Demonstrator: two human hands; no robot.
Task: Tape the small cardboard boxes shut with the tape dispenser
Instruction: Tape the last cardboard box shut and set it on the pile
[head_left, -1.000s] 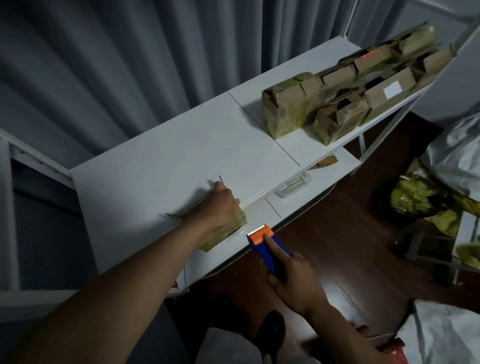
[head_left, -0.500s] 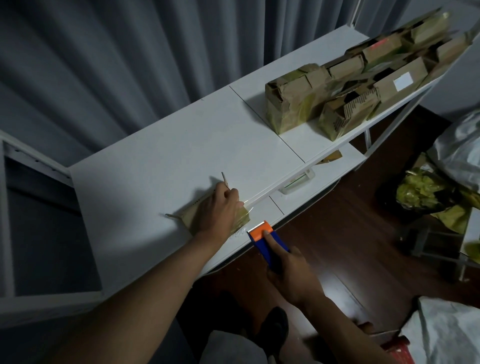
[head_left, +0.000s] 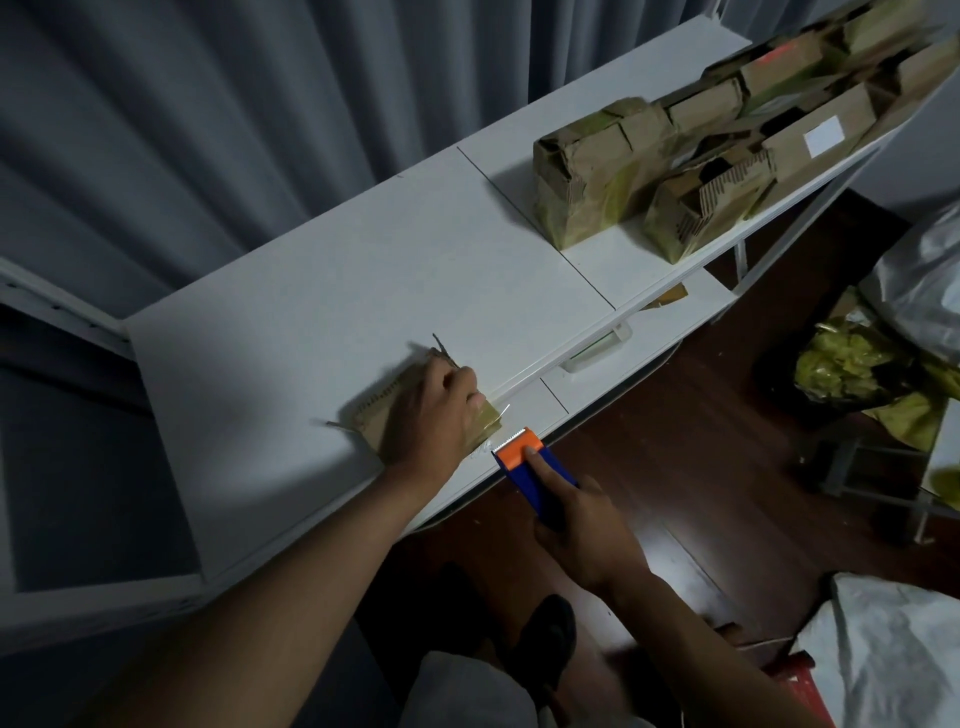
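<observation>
Left hand (head_left: 434, 415) on one box (head_left: 382, 410); right hand (head_left: 584, 525) grips one dispenser (head_left: 530, 462).
</observation>
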